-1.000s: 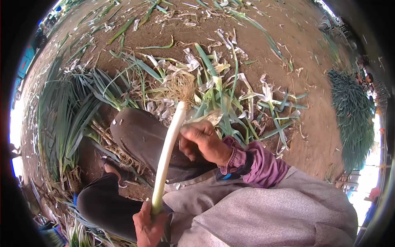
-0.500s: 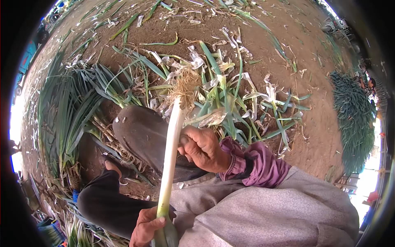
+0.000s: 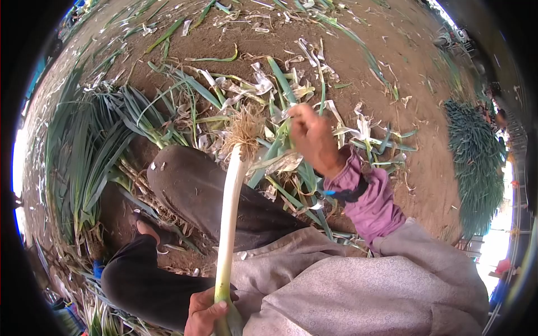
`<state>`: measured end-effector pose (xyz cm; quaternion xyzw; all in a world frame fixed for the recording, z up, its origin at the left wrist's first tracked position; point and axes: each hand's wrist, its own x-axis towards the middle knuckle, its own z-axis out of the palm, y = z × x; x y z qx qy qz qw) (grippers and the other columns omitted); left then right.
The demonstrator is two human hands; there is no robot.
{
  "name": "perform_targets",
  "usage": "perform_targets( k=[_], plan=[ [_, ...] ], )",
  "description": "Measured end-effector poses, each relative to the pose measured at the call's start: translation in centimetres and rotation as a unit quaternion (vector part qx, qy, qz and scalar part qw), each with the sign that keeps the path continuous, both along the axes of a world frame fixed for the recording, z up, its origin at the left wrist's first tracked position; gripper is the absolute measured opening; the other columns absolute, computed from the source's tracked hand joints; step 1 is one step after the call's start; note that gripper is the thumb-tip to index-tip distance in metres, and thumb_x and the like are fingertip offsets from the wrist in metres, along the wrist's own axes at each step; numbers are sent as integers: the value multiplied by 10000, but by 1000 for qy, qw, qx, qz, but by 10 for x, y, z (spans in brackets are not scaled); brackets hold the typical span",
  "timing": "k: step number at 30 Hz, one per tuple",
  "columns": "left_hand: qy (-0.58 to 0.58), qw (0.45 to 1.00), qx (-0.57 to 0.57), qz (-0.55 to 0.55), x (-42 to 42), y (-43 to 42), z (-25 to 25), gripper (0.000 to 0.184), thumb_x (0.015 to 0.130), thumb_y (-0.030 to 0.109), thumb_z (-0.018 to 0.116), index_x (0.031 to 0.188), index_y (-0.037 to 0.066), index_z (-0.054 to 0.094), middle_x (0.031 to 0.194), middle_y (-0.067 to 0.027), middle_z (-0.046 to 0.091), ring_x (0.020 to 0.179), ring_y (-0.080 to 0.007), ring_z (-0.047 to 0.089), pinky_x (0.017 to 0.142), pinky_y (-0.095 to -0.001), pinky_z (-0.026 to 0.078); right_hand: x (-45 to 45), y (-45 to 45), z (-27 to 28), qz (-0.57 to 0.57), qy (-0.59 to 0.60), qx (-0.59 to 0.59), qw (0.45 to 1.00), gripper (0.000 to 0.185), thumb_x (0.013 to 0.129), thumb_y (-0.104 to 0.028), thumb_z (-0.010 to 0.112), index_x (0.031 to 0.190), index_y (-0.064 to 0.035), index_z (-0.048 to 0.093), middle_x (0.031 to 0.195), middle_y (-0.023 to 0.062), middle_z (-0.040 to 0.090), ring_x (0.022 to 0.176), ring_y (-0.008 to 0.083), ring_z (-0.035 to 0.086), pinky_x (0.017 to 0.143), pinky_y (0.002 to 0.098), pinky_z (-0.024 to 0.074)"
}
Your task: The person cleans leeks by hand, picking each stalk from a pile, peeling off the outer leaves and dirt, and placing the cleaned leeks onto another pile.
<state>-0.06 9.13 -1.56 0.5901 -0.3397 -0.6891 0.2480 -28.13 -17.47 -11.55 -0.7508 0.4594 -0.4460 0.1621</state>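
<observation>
A leek (image 3: 228,218) with a long white shaft stands nearly upright in view, its bushy roots (image 3: 244,133) at the top. My left hand (image 3: 205,313) is wrapped round its green lower part at the bottom edge. To the right of the roots, apart from the leek, my right hand (image 3: 314,134) is raised over the peeled leaves (image 3: 283,84), its fingers curled together. Whether something small is between those fingers is too blurred to tell.
Bundled leeks (image 3: 84,162) lie at the left beside my legs. Stripped leaves and dry skins are scattered over the brown soil (image 3: 414,168). A large green pile (image 3: 476,162) lies at the far right.
My right hand has moved from beside the leek's white shaft up and to the right, away from it. Green leaves now show below that hand. My left hand still grips the leek.
</observation>
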Motion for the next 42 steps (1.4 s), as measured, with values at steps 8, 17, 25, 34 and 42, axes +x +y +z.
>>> perform_targets(
  k=[8, 17, 25, 34, 42],
  plan=[
    [-103, 992, 68, 14, -10, 11, -5, 423, 935, 234, 547, 1293, 32, 448, 1129, -112, 614, 956, -239, 579, 865, -309, 451, 44, 61, 28, 189, -200, 252, 928, 583, 1002, -492, 376, 644, -49, 497, 522, 1, 453, 452, 99, 415, 401, 278, 345],
    [-272, 950, -137, -63, -23, 9, -8, 166, 873, 125, 516, 926, -11, 594, 678, -172, 592, 556, -245, 563, 490, -370, 429, 50, 71, 19, 98, -267, 308, 908, 294, 985, -281, 484, 931, 2, 542, 613, 43, 512, 467, 108, 435, 434, 302, 347],
    [-310, 929, -139, -146, -18, 12, -18, 138, 883, 98, 533, 945, 5, 613, 754, -170, 618, 603, -254, 582, 531, -361, 458, 42, 65, 37, 186, -415, 443, 772, 308, 949, -224, 468, 1025, 63, 551, 699, 54, 560, 506, 64, 470, 436, 205, 421],
    [-76, 997, 0, -28, 3, 8, -16, 216, 868, 102, 598, 1065, 25, 641, 942, -141, 642, 880, -242, 592, 746, -354, 494, 52, 52, 36, 156, -360, 409, 824, 227, 849, -102, 452, 920, 66, 588, 653, 19, 545, 477, 47, 451, 399, 209, 404],
    [108, 987, 116, 23, -4, -11, -19, 320, 864, 278, 644, 937, -34, 646, 734, -14, 605, 668, -84, 538, 608, -229, 407, 40, 29, -17, 67, -102, 223, 967, 159, 893, -77, 484, 890, 35, 597, 604, -33, 439, 567, 41, 396, 459, 245, 335]
  ],
)
